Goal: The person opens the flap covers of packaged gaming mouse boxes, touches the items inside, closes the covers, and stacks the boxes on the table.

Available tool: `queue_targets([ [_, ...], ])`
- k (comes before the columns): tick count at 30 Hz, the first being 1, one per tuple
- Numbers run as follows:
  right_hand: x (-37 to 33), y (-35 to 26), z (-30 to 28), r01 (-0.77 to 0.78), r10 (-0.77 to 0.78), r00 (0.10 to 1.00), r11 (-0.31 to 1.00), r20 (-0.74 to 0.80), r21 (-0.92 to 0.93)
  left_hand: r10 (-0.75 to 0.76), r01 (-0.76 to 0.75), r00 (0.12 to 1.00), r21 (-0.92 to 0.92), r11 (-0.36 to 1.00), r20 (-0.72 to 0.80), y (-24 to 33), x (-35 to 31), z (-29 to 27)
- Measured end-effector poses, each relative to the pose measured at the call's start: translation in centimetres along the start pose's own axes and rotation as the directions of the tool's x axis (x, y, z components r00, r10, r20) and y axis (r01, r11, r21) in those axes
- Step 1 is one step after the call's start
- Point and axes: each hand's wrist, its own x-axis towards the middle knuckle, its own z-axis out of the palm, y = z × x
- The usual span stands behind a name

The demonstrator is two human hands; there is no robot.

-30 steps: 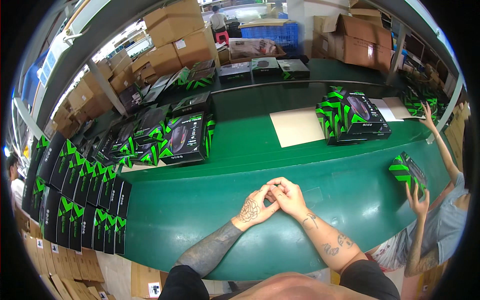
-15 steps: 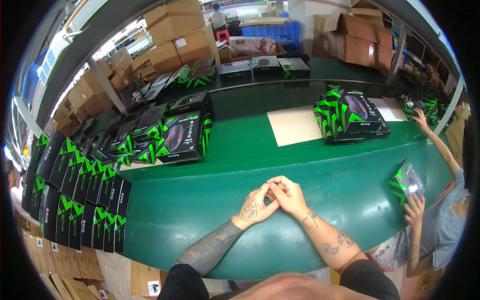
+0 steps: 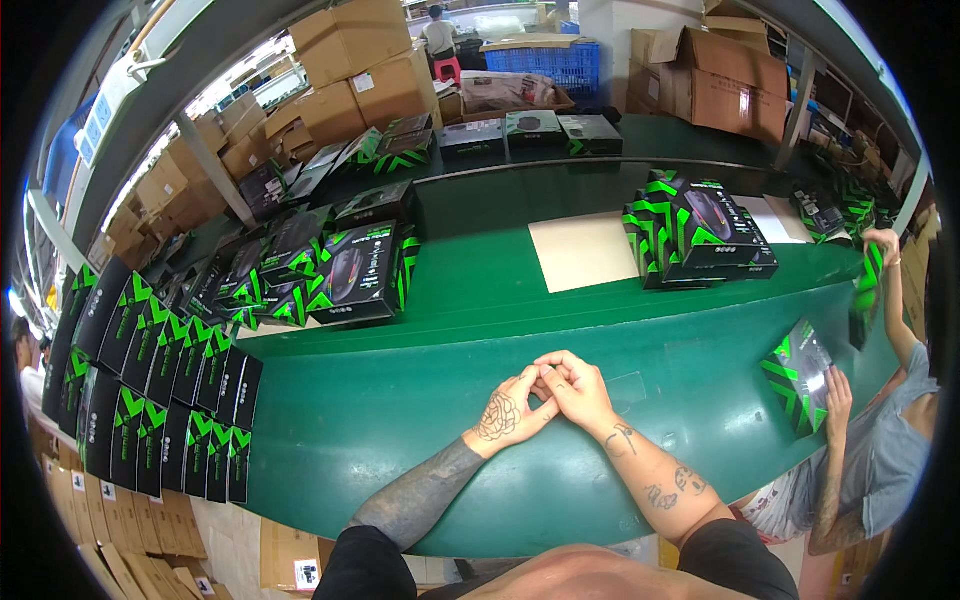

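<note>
My left hand (image 3: 511,408) and my right hand (image 3: 577,391) rest together over the middle of the green table (image 3: 400,450), fingertips touching. The fingers of both are curled and pressed together, and no object shows between them. No box touches either hand. At the right, a co-worker's one hand (image 3: 838,400) lies on a black and green mouse box (image 3: 800,375). The co-worker's other hand (image 3: 882,245) grips the top of another box (image 3: 866,300), held on edge.
Black and green boxes stand stacked at the left edge (image 3: 150,390). More mouse boxes lie in a pile (image 3: 350,270) beyond them, and a stack (image 3: 700,230) sits by a beige sheet (image 3: 580,250). Large cartons (image 3: 725,85) and a blue crate (image 3: 550,65) are at the back.
My hands have not moved. The co-worker has taken hold of a second box and drawn it nearer, and the first box has shifted slightly left. The middle piles have slid slightly left.
</note>
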Motion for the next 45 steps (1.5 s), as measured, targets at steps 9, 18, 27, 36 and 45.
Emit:
queue_targets([
  [9, 0.0, 0.4, -0.8, -0.022, 0.022, 1.000, 1.000, 0.000, 0.003, -0.011, 0.011, 1.000, 0.007, 1.000, 0.007, 0.4, 0.4, 0.4],
  [18, 0.0, 0.4, -1.3, -0.016, 0.017, 1.000, 1.000, -0.009, 0.012, -0.016, 0.016, 1.000, -0.018, 1.000, 0.015, 0.7, 0.7, 0.9],
  [27, -0.1, 0.1, -2.0, 0.005, -0.005, 1.000, 1.000, -0.002, 0.014, -0.024, 0.024, 1.000, 0.004, 1.000, 0.012, 1.0, 0.9, 1.4],
  [36, -0.2, 0.1, -2.6, -0.010, 0.010, 1.000, 1.000, 0.012, 0.016, -0.029, 0.029, 0.999, 0.001, 1.000, 0.017, 1.2, 1.2, 1.9],
  [45, -0.1, 0.8, -3.0, 0.004, -0.005, 1.000, 0.999, 0.004, 0.033, -0.022, 0.022, 1.000, -0.010, 1.000, 0.010, 1.8, 1.4, 2.2],
])
